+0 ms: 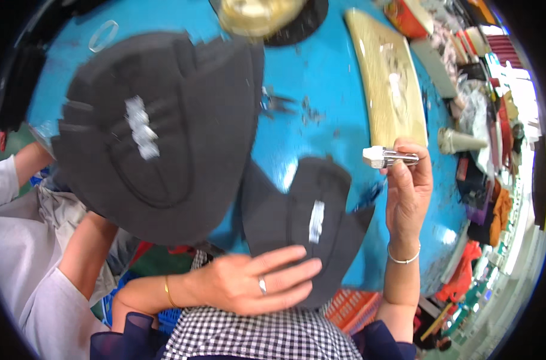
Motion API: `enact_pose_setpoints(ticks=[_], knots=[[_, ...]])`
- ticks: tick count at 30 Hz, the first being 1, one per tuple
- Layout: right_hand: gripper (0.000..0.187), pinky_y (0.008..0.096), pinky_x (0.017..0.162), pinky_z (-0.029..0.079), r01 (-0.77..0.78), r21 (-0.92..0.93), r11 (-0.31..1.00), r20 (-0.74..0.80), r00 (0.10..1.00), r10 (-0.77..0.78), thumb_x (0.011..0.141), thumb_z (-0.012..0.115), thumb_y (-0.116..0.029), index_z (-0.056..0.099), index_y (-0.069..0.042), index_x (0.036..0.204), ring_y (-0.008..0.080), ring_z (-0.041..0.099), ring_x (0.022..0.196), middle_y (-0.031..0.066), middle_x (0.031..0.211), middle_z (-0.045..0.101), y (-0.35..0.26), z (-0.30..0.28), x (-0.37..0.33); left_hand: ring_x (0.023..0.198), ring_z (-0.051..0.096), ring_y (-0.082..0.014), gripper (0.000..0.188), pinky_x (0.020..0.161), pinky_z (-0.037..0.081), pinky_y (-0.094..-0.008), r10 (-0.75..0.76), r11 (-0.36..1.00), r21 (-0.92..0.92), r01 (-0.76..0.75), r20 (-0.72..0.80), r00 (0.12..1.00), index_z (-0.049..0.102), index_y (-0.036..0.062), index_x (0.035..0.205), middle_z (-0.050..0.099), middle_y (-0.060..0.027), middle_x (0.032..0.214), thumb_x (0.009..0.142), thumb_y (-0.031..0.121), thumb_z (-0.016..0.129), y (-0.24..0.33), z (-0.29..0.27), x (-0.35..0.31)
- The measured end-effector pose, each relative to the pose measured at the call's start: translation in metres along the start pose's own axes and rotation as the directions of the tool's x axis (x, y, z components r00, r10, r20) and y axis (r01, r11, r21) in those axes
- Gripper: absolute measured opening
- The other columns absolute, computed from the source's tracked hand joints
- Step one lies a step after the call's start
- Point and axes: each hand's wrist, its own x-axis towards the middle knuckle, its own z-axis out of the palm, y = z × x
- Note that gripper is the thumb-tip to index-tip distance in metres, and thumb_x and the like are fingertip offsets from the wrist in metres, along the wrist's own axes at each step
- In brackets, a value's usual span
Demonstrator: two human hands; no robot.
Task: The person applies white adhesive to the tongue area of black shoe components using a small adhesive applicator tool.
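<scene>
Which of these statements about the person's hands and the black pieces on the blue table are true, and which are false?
1. The left hand lies flat on a black fabric piece. True.
2. The right hand is empty. False: its fingers hold a small silver and white tool.
3. The table is red. False: its top is blue.
4. A larger stack of black pieces lies to the left of the smaller one. True.
5. The left hand wears a ring. True.
6. The right wrist is bare. False: it wears a thin bracelet.
</scene>
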Motion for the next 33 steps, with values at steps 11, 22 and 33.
enact_pose_setpoints(ticks=[11, 22, 33], knots=[[0.022, 0.0262, 0.067, 0.049, 0.402, -0.34, 0.85, 0.291, 0.905, -0.311, 0.088, 0.075, -0.014, 0.07, -0.006, 0.108, 0.0091, 0.061, 0.073, 0.0016, 0.079, 0.066, -0.018, 0.131, 0.155, 0.121, 0.064, -0.0134, 0.027, 0.057, 0.047, -0.018, 0.022, 1.0, -0.011, -0.021, 0.109, 0.994, 0.072, 0.0171, 0.111, 0.07, 0.0023, 0.125, 0.089, 0.01, 0.059, -0.001, 0.02, -0.026], [0.03, 0.0321, 0.07, 0.051, 0.507, -0.642, 0.575, 0.54, 0.831, -0.131, 0.083, 0.078, -0.018, 0.07, -0.002, 0.107, 0.0177, 0.065, 0.074, 0.0103, 0.081, 0.069, -0.019, 0.174, 0.194, 0.119, 0.065, -0.0153, 0.025, 0.061, 0.051, -0.0193, 0.041, 0.998, -0.045, -0.038, 0.057, 0.998, 0.072, 0.0134, 0.109, 0.069, 0.0002, 0.123, 0.088, 0.01, 0.059, -0.004, 0.024, -0.025], [0.026, 0.0214, 0.071, 0.044, 0.096, -0.299, 0.949, 0.101, 0.992, -0.069, 0.101, 0.06, -0.022, 0.065, -0.001, 0.117, 0.0054, 0.052, 0.077, 0.0014, 0.095, 0.064, -0.056, 0.023, 0.11, 0.122, 0.063, -0.0167, 0.023, 0.064, 0.046, -0.0222, 0.409, 0.897, 0.231, -0.376, -0.111, 0.906, 0.071, 0.007, 0.108, 0.068, -0.0068, 0.125, 0.094, 0.01, 0.053, 0.032, -0.062, 0.011]])
